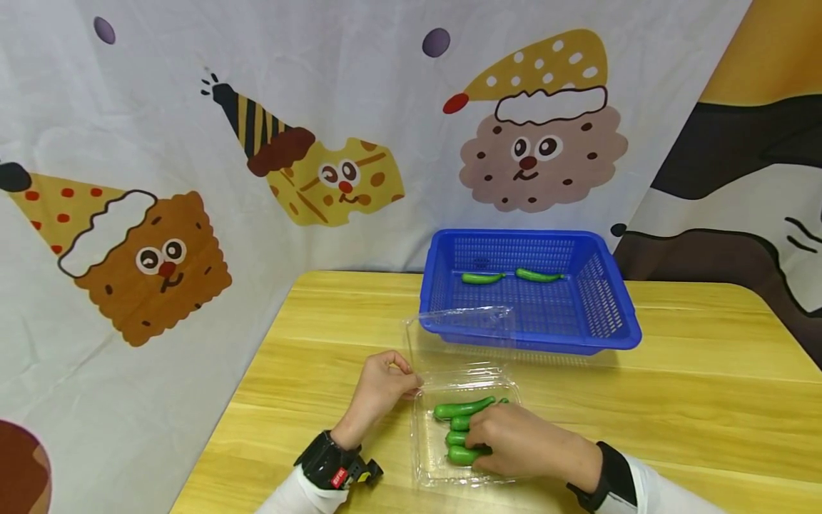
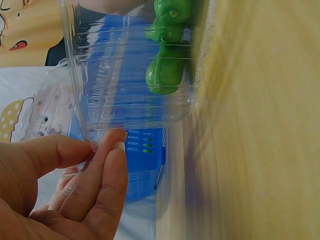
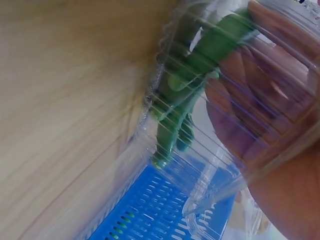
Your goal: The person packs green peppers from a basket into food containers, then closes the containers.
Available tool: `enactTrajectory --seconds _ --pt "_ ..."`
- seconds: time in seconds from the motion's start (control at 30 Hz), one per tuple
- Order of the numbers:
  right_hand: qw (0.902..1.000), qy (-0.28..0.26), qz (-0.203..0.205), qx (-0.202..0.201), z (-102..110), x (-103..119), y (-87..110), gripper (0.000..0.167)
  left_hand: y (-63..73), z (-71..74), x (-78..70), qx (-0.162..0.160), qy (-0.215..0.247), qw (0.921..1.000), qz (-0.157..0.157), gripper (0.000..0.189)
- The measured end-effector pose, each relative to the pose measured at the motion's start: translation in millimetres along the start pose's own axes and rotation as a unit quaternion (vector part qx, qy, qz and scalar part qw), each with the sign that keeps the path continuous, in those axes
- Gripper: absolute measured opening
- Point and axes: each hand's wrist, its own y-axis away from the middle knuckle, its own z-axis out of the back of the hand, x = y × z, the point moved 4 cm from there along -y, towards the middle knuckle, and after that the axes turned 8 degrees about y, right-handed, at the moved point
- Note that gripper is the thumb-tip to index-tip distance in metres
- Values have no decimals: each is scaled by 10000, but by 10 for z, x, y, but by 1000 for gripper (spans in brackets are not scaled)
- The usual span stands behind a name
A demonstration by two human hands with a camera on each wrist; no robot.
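Note:
A clear plastic clamshell box (image 1: 417, 457) lies on the table with its lid (image 1: 459, 335) raised and tilted back. Inside is a row of several smooth green vegetables (image 1: 457, 409), thick at one end and tapering to a thin stem; their exact kind is hard to tell. My left hand (image 1: 382, 385) pinches the box's left rim near the hinge between thumb and fingers, as the left wrist view shows close up. Reaching into the box, my right hand (image 1: 514, 437) curls its fingers round the nearest green vegetable (image 1: 462, 455). The hand partly hides the row.
Behind the box stands a blue perforated basket (image 1: 626, 321) with two more green vegetables (image 1: 483, 278) in it. The raised lid overlaps the basket's front left in the head view. A printed cloth (image 1: 359, 64) hangs behind the wooden table (image 1: 693, 400).

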Motion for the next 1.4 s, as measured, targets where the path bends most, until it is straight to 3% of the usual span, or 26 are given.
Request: enactTrajectory --seconds 0.4,0.6,0.77,1.03,1.4 --pt "9997 -66 -71 222 -30 35 -22 19 -5 11 16 24 28 10000 29 18" --pt "9999 21 -72 145 -31 21 -20 20 -3 11 18 12 48 10000 64 18" --pt "9999 30 20 -122 23 10 -3 24 -1 6 2 23 54 10000 35 18" --pt "9988 -182 -142 -443 243 -43 29 14 -7 8 8 27 73 10000 24 18" --pt "9878 -119 227 -1534 678 -131 37 9 -19 14 16 81 7 10000 7 18"
